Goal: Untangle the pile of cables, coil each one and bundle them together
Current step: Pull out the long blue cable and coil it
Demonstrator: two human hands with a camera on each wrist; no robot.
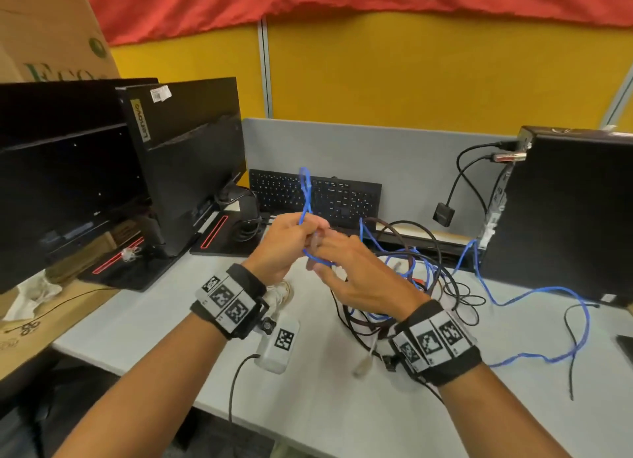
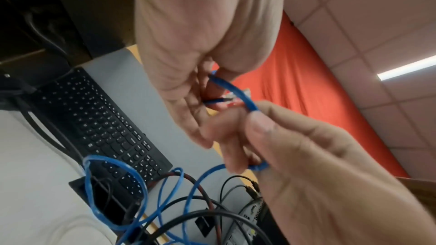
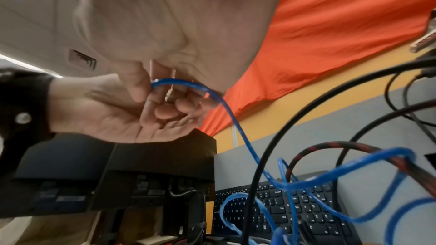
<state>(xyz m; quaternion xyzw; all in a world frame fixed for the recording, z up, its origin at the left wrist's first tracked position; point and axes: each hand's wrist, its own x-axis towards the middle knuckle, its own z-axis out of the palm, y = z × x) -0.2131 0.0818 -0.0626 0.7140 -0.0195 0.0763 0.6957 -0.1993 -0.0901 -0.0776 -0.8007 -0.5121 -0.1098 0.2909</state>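
The blue cable (image 1: 306, 197) is held up above the grey desk (image 1: 342, 406), in front of the black keyboard (image 1: 342, 197); a narrow loop of it stands above the hands, and the rest runs down to the right into the pile of cables (image 1: 411, 286) on the desk, then on across the desk in a long bend toward the black computer case (image 1: 565, 217) at the right. The left hand (image 1: 284, 241) has its fingers curled around the blue cable just under the loop, and the left wrist view shows the cable passing out from between them. The right hand (image 1: 356, 272) touches the left and pinches the same cable between thumb and forefinger, gripping it a little lower. The pile holds black cables, a black-and-red braided one and more blue turns, all crossed over each other. A white box with a black-and-white marker (image 1: 279, 346) lies on the desk below the left wrist. Two black monitors (image 1: 191, 156) stand at the left, with a yellow partition (image 1: 428, 74) behind.
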